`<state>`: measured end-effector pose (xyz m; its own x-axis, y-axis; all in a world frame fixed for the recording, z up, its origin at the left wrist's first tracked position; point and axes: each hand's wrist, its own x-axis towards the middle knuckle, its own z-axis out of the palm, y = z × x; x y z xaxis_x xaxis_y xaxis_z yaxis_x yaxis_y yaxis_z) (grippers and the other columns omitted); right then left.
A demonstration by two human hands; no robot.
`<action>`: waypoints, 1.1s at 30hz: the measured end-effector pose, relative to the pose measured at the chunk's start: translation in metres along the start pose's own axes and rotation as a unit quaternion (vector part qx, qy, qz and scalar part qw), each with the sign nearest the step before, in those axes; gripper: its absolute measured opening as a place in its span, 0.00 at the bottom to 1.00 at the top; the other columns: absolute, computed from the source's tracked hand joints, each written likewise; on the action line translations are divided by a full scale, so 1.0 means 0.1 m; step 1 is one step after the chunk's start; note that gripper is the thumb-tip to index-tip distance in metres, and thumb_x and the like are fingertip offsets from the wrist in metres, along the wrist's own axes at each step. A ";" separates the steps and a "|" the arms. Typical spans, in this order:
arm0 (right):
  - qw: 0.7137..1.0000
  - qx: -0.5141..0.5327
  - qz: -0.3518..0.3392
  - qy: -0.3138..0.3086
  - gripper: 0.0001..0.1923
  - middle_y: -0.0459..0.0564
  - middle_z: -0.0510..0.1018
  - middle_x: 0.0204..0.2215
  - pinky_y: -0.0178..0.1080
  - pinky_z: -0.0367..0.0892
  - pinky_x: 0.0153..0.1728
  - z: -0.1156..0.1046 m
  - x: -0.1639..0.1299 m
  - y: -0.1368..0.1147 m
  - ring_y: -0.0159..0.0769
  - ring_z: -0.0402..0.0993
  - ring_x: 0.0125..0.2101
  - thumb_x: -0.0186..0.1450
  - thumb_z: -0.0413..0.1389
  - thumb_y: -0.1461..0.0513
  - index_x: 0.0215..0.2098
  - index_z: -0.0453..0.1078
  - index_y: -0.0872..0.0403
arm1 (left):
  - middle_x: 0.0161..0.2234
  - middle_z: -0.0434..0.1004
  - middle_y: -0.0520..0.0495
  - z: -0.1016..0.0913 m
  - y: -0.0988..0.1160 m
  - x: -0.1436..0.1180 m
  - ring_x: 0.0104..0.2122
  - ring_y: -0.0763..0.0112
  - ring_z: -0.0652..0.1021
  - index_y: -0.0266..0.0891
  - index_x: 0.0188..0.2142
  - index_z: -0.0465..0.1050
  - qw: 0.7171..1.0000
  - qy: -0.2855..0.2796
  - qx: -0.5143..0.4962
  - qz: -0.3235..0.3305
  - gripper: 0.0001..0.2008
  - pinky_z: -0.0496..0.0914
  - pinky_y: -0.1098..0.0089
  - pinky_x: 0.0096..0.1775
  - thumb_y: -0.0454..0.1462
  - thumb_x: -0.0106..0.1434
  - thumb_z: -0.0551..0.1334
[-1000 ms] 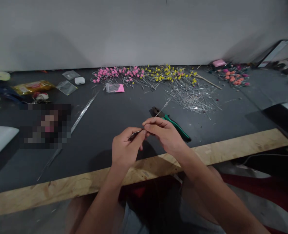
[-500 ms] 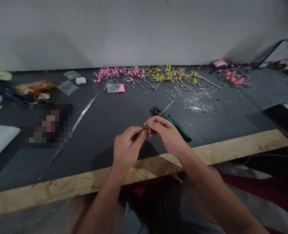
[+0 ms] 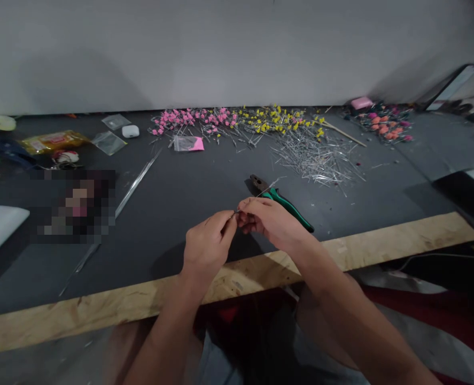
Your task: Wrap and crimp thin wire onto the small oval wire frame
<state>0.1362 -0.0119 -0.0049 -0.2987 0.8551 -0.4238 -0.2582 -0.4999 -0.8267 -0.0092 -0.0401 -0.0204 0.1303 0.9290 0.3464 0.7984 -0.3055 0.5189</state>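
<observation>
Over the dark worktop, my left hand (image 3: 207, 241) and my right hand (image 3: 272, 218) meet at the fingertips. My right hand pinches a thin wire stem (image 3: 272, 184), whose pale, twisted-looking end sticks out to the upper right. The fingers of my left hand are closed on a slim dark pointed tool, mostly hidden by the hand, its tip close to the stem. Just behind my right hand lies a pair of pliers (image 3: 293, 209) with green handles, its dark jaws pointing to the upper left.
Pink-tipped stems (image 3: 180, 120), yellow-tipped stems (image 3: 274, 120) and a heap of bare wires (image 3: 320, 160) lie at the back. A small bag with pink contents (image 3: 188, 143) is nearby. Long wires (image 3: 138, 182) lie left. A wooden strip (image 3: 140, 299) edges the table.
My left hand has turned slightly, and the dark tool shows less. The wire stem in my right hand has tilted lower, its free end now nearer the pliers.
</observation>
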 end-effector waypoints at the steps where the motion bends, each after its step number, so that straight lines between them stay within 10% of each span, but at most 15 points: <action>1: 1.000 0.004 -0.002 -0.002 0.05 0.43 0.70 0.21 0.34 0.64 0.27 -0.01 0.00 0.00 0.27 0.67 0.23 0.55 0.57 0.61 0.24 0.68 0.55 | 0.30 0.81 0.52 0.00 0.01 0.00 0.27 0.75 0.78 0.41 0.34 0.76 1.000 0.004 -0.009 -0.013 0.08 0.66 0.76 0.30 0.37 0.62 0.57; 8: 0.998 -0.037 -0.040 -0.022 0.05 0.43 0.71 0.22 0.33 0.62 0.28 0.00 0.01 0.03 0.26 0.67 0.25 0.55 0.58 0.61 0.27 0.69 0.55 | 0.17 0.73 0.57 -0.05 0.05 0.02 0.16 0.78 0.72 0.41 0.32 0.75 0.977 -0.024 -0.153 -0.147 0.08 0.65 0.78 0.23 0.40 0.60 0.59; 18: 0.965 -0.205 -0.163 -0.019 0.03 0.43 0.71 0.27 0.35 0.63 0.33 -0.08 0.00 0.11 0.28 0.66 0.28 0.61 0.53 0.61 0.33 0.66 0.53 | 0.19 0.70 0.55 -0.06 0.07 0.09 0.12 0.82 0.64 0.39 0.25 0.69 0.843 -0.113 -0.417 -0.322 0.09 0.54 0.80 0.11 0.41 0.56 0.62; 25: 0.961 -0.243 -0.133 -0.013 0.11 0.45 0.73 0.29 0.36 0.64 0.34 -0.29 -0.05 -0.03 0.31 0.69 0.31 0.61 0.55 0.56 0.39 0.67 0.53 | 0.19 0.71 0.53 -0.02 0.00 0.05 0.14 0.81 0.66 0.38 0.29 0.70 0.847 -0.152 -0.409 -0.304 0.08 0.57 0.80 0.12 0.41 0.57 0.62; 30: 0.887 -0.394 -0.171 0.169 0.16 0.48 0.72 0.36 0.40 0.61 0.39 -0.77 -0.16 -0.17 0.36 0.67 0.36 0.59 0.55 0.50 0.38 0.67 0.52 | 0.24 0.73 0.53 -0.09 -0.01 0.07 0.15 0.82 0.66 0.39 0.33 0.69 0.823 -0.147 -0.446 -0.320 0.08 0.57 0.81 0.12 0.40 0.56 0.64; 33: 0.828 -0.520 -0.132 0.164 0.20 0.54 0.69 0.43 0.45 0.59 0.44 -0.96 -0.14 -0.06 0.45 0.64 0.44 0.52 0.61 0.51 0.39 0.67 0.53 | 0.25 0.73 0.52 -0.14 0.00 0.09 0.15 0.83 0.66 0.38 0.31 0.67 0.808 -0.151 -0.464 -0.331 0.08 0.57 0.81 0.12 0.39 0.56 0.64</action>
<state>0.2299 -0.0081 -0.0294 -0.0489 0.9923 -0.1137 0.7071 -0.0460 -0.7056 -0.0165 -0.0347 -0.0066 0.1049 0.9189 -0.3804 -0.0144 0.3838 0.9233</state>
